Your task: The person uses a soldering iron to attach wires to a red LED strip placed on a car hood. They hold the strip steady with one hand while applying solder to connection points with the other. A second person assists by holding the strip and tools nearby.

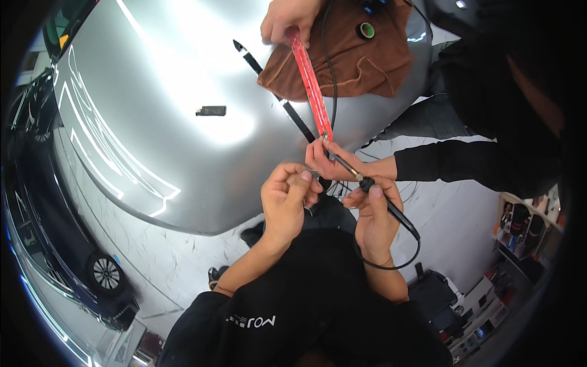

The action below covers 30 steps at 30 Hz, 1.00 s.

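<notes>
In my right hand (378, 223) is a soldering iron (400, 215), held by its dark handle like a pen, its cord looping down below. The metal shaft (347, 166) slants up and left, its tip by the lower end of a long red light strip (310, 85). Between its closed fingers, my left hand (284, 199) pinches a thin wire (312, 212), perhaps solder; only short bits of it show. Another person's hand (290, 19) grips the strip's top end. That person's other hand (327, 162) holds its lower end, close to my left fingers.
A silver car hood (165, 153) fills the upper left, bearing a small black lighter-like object (211, 111) and a black strip (298, 121). On a brown cloth (367, 70) lies a tape roll (365, 30). A dark cable (333, 67) crosses the cloth. A dark car (52, 226) stands left.
</notes>
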{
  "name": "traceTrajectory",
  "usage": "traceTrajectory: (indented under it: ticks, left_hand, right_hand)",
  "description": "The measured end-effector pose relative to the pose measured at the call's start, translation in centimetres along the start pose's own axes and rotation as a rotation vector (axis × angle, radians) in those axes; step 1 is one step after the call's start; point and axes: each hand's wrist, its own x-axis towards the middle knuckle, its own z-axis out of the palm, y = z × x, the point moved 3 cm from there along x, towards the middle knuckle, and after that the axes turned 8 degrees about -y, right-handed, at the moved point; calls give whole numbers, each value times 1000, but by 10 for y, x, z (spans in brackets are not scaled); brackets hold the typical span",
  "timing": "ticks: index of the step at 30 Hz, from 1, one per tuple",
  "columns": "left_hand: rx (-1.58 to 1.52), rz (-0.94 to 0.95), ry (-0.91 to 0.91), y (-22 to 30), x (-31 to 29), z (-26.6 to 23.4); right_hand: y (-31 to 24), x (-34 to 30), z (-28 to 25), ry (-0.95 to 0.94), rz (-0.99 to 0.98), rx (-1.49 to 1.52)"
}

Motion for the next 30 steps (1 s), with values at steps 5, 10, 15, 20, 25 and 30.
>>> traceTrajectory:
  ticks: [5,10,15,20,25,30]
  left_hand:
    - [142,206,-1,17,-3,22]
    - [-86,131,16,17,10,25]
    - [-112,64,17,3,29,26]
    - [-75,133,91,-3,30,31]
    - [-83,138,120,-1,33,33]
    - [-47,173,132,0,33,34]
  right_hand:
    - [-6,-19,30,1,-20,95]
    - [1,-18,52,69,-93,222]
    - [12,-1,50,92,-132,174]
    - [19,8,38,17,-192,31]
    - [19,14,28,-30,-195,21]
    - [19,18,21,-106,-203,-28]
